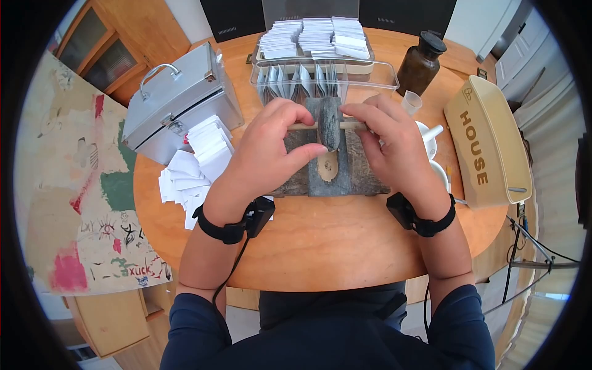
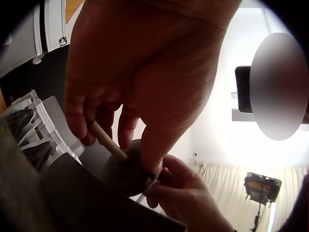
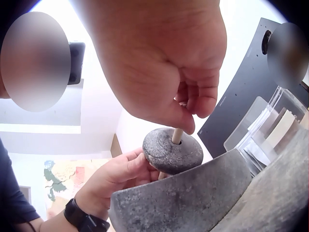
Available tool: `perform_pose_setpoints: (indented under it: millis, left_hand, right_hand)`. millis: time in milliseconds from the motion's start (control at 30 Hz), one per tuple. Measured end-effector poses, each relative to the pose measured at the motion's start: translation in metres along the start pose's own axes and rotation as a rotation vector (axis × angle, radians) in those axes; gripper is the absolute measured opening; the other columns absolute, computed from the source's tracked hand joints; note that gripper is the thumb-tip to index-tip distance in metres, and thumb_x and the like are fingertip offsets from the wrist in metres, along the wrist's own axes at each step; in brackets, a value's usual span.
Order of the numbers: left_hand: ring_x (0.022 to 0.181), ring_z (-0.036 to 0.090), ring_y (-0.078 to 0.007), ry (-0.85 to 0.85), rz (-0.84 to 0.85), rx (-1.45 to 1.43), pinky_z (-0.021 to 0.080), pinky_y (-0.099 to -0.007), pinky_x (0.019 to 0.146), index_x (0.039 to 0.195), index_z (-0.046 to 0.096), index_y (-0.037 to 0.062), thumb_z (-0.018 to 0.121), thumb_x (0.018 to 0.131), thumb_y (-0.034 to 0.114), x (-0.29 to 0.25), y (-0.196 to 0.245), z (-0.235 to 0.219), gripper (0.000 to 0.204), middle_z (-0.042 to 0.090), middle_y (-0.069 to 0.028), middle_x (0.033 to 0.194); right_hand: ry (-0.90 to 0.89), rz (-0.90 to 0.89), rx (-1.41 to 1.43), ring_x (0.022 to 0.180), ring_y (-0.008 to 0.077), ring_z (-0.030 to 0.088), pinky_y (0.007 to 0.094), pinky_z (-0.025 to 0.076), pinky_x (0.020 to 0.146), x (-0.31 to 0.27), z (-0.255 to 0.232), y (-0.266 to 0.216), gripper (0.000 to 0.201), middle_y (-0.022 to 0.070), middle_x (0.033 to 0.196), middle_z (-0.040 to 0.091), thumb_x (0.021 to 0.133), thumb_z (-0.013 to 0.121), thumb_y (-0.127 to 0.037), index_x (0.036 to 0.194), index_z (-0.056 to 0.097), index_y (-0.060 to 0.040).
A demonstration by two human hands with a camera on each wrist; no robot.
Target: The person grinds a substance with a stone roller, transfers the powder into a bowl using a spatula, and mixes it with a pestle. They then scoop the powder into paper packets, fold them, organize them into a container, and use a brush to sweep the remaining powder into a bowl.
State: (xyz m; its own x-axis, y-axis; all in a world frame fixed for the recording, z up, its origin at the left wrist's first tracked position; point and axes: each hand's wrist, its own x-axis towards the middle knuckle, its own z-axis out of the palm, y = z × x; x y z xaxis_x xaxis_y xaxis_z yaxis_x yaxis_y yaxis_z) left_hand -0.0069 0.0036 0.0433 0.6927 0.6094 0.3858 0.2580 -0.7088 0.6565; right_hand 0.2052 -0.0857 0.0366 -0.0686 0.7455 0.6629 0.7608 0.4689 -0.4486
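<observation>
A grey stone grinding wheel point(image 1: 330, 126) stands upright in the long stone trough point(image 1: 316, 185) of a grinder, with a wooden rod through its centre. Tan powder point(image 1: 327, 168) lies in the near end of the trough. My left hand point(image 1: 268, 139) holds the left end of the rod point(image 2: 107, 140) in its curled fingers, and its thumb rests against the wheel's near edge. On the other side, my right hand point(image 3: 164, 63) pinches the rod's right end between thumb and fingers. The wheel hides the trough's far part in the head view.
Left of the grinder are a silver case point(image 1: 185, 92) and scattered white paper packets point(image 1: 209, 148). Behind it stand a clear rack point(image 1: 382, 77) of pouches and a tray of packets point(image 1: 283, 40). A brown bottle point(image 1: 422, 65), small cup point(image 1: 411, 102) and cream bin point(image 1: 487, 139) are to the right.
</observation>
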Motion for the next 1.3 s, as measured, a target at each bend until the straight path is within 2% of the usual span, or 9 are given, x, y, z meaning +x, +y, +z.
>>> perform_pose_setpoints:
  millis: [267, 467, 700, 767, 867, 967, 1067, 1133, 1300]
  left_hand:
    - [0.098, 0.059, -0.0181, -0.026, -0.083, -0.044, 0.047, -0.0299, 0.082, 0.112, 0.059, 0.0036, 0.079, 0.08, 0.017, -0.001, 0.002, 0.004, 0.04, 0.06, -0.0064, 0.106]
    - [0.1, 0.058, -0.0181, 0.009, -0.092, -0.075, 0.048, -0.0308, 0.082, 0.121, 0.056, 0.0052, 0.08, 0.079, 0.016, -0.001, 0.003, 0.006, 0.05, 0.059, -0.0063, 0.109]
    - [0.102, 0.057, -0.016, -0.025, -0.065, -0.009, 0.047, -0.0278, 0.078, 0.122, 0.055, 0.0051, 0.081, 0.077, 0.013, -0.001, 0.004, 0.005, 0.053, 0.058, -0.0063, 0.108]
    - [0.101, 0.056, -0.013, -0.088, -0.163, -0.121, 0.048, -0.0258, 0.078, 0.122, 0.055, 0.0041, 0.08, 0.078, 0.01, -0.001, 0.006, 0.002, 0.05, 0.057, -0.0051, 0.108]
    - [0.099, 0.054, -0.0104, -0.093, -0.208, -0.29, 0.049, -0.0247, 0.081, 0.121, 0.055, 0.0031, 0.076, 0.082, 0.006, -0.004, 0.001, 0.004, 0.044, 0.055, -0.0039, 0.108]
    - [0.098, 0.053, -0.0097, -0.105, -0.283, -0.31, 0.049, -0.0249, 0.086, 0.121, 0.055, 0.0021, 0.069, 0.087, 0.0, -0.002, 0.001, 0.004, 0.037, 0.053, -0.0031, 0.106]
    - [0.094, 0.052, -0.0094, -0.044, -0.2, -0.283, 0.048, -0.0239, 0.083, 0.125, 0.055, 0.0039, 0.063, 0.087, -0.006, -0.003, -0.007, 0.005, 0.04, 0.052, -0.0023, 0.101]
    - [0.092, 0.052, -0.01, -0.048, -0.146, -0.239, 0.047, -0.0239, 0.082, 0.127, 0.056, 0.0049, 0.061, 0.087, -0.007, -0.002, 0.0, 0.002, 0.042, 0.052, -0.0029, 0.099]
    - [0.086, 0.051, -0.0128, -0.014, -0.02, -0.121, 0.045, -0.0248, 0.077, 0.129, 0.058, 0.0076, 0.057, 0.088, -0.006, -0.002, 0.003, 0.003, 0.043, 0.052, -0.0051, 0.095]
  right_hand:
    - [0.019, -0.026, -0.022, 0.08, 0.0306, 0.06, 0.0388, 0.049, 0.067, 0.0, 0.0, 0.004, 0.027, 0.0111, 0.085, 0.058, 0.077, 0.06, 0.011, 0.098, 0.067, -0.0046]
    - [0.014, 0.006, 0.003, 0.08, 0.0308, 0.06, 0.0391, 0.049, 0.067, -0.001, 0.003, 0.004, 0.03, 0.0112, 0.084, 0.058, 0.076, 0.061, 0.011, 0.101, 0.067, -0.0057]
    - [-0.007, -0.037, -0.043, 0.079, 0.0293, 0.059, 0.0383, 0.049, 0.066, -0.001, 0.004, 0.005, 0.041, 0.0107, 0.084, 0.058, 0.074, 0.06, 0.012, 0.109, 0.068, -0.0073]
    - [0.003, -0.055, -0.051, 0.079, 0.029, 0.059, 0.038, 0.049, 0.066, -0.002, 0.004, 0.007, 0.043, 0.0104, 0.084, 0.058, 0.074, 0.06, 0.012, 0.111, 0.068, -0.0076]
    - [0.009, -0.061, -0.055, 0.079, 0.0287, 0.06, 0.0377, 0.049, 0.066, -0.003, 0.004, 0.009, 0.044, 0.0103, 0.084, 0.058, 0.074, 0.06, 0.012, 0.112, 0.069, -0.008]
    - [0.003, -0.048, -0.039, 0.079, 0.0288, 0.06, 0.0377, 0.05, 0.066, -0.003, 0.003, 0.007, 0.044, 0.0104, 0.084, 0.058, 0.074, 0.059, 0.012, 0.113, 0.068, -0.0081]
    - [-0.034, 0.0, -0.036, 0.078, 0.0293, 0.059, 0.0382, 0.049, 0.066, -0.003, 0.002, 0.004, 0.046, 0.0105, 0.083, 0.058, 0.075, 0.059, 0.011, 0.116, 0.067, -0.0088]
    - [-0.07, 0.052, 0.003, 0.078, 0.0305, 0.059, 0.0393, 0.049, 0.066, -0.003, 0.002, 0.002, 0.048, 0.011, 0.083, 0.057, 0.076, 0.06, 0.01, 0.118, 0.066, -0.0096]
    - [-0.091, 0.052, -0.011, 0.079, 0.0331, 0.06, 0.041, 0.049, 0.067, -0.003, 0.002, 0.001, 0.047, 0.0122, 0.083, 0.057, 0.076, 0.061, 0.008, 0.119, 0.064, -0.0098]
